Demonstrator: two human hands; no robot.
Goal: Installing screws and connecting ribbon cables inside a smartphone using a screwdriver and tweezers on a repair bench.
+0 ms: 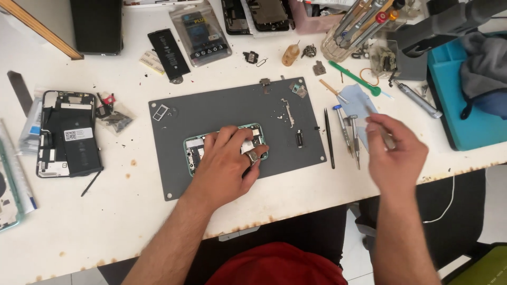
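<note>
Opened phone held down on the grey mat.
The left hand (228, 158) presses flat, fingers spread, on the opened phone (196, 149) lying on the grey mat (232, 108); the right hand (397, 153), blurred, seems to pinch a thin tool (387, 140) beside the mat.

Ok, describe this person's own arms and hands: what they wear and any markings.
Both forearms are bare, with no sleeves reaching into view and no gloves. The left hand wears a chunky silver-coloured ring on one finger. The right hand is motion-blurred; no ring, watch or band can be made out on it. No wristwatch or bracelet shows on either wrist, and no tattoos or other markings are visible.
</note>
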